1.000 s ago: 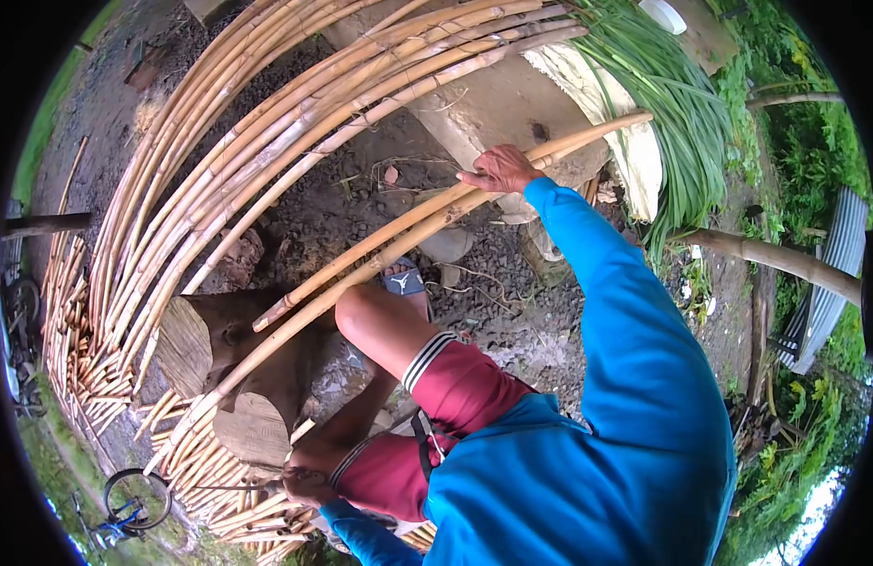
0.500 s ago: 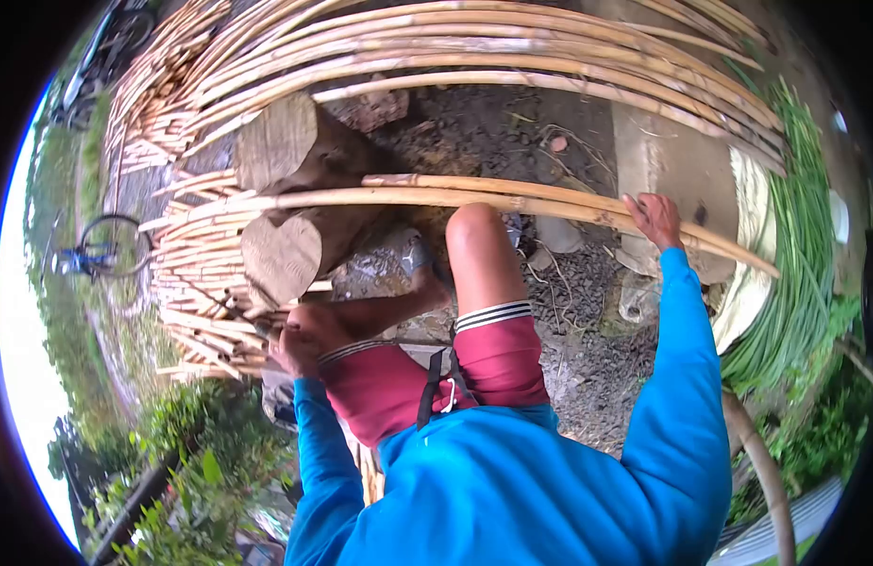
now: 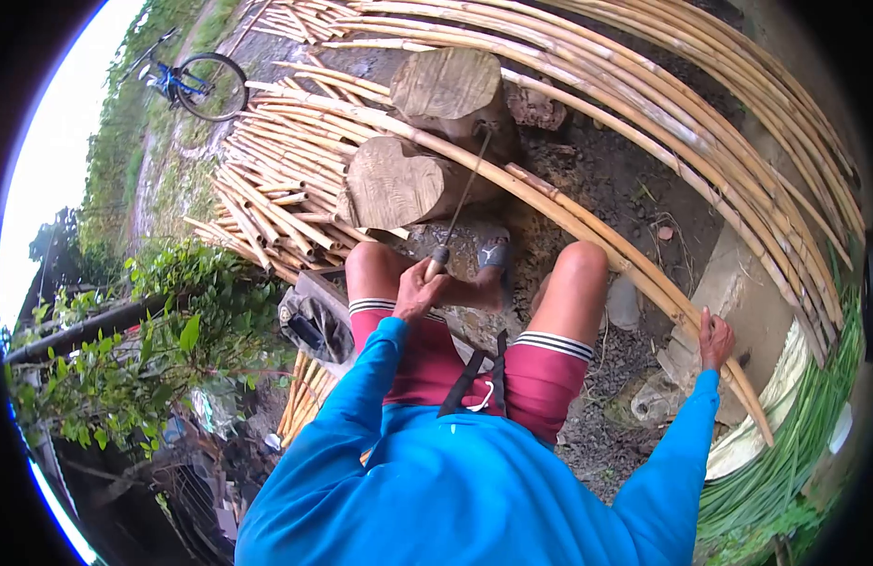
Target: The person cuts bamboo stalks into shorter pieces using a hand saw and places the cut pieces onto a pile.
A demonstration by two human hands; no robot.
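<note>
My left hand [image 3: 416,292] is closed round the handle of a long thin-bladed knife [image 3: 469,189], whose blade points up and away between the two logs. My right hand [image 3: 715,341] grips two bamboo poles close to one end. The longer pole [image 3: 436,143] runs to the upper left, crossing over the far cut log [image 3: 446,83] and just behind the near heart-shaped log [image 3: 391,182]. Beside it lies the shorter pole [image 3: 553,193], its far end near the logs.
Cut bamboo pieces [image 3: 276,203] are heaped left of the logs. Long poles [image 3: 644,104] lie across the back and right. Green leaves [image 3: 786,472] and a pale sack [image 3: 757,439] are at the lower right. A bicycle [image 3: 210,87] stands at the upper left.
The view has turned, so the poles now slope down to the right. My left hand has risen from beside the knee, and the knife now shows clearly. My right hand still grips the poles.
</note>
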